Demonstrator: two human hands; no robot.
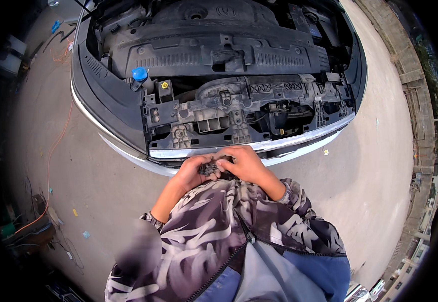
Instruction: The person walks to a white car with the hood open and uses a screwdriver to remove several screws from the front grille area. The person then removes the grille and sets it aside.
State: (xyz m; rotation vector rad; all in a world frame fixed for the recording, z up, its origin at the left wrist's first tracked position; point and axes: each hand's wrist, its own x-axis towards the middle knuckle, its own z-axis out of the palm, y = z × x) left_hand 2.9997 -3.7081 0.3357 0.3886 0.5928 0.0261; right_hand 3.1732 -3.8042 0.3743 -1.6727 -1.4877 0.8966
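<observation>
Concrete ground (375, 166), pale and sunlit, spreads to both sides of a car (110, 110) whose front lies uncovered before me, running out on the right to a stony edging (411, 76) and crossed on the left by a thin orange cable (31, 223). Just short of the car's bright, smooth front strip (178, 152), my hands meet in the narrow space between bodywork and jacket (188, 226). Small dark pieces (208, 169), rough and jumbled, sit in my left hand (190, 170), its fingers curled around them, near the strip's lower edge; their exact kind is too small to tell. My right hand (243, 162) arches beside it, fingers bent and thumb toward the pieces, though I cannot tell whether it grips one. Beyond the strip, dusty black plastic is moulded into ribs, brackets and square-cornered holes, with gaps dropping into shadow. Farther back lies a broad slotted cover (158, 58); near the left corner stand a round blue cap (139, 74) and a smaller yellow cap (165, 85). My jacket is patterned cloth, its toothed zip (249, 236) parting over blue and grey.
</observation>
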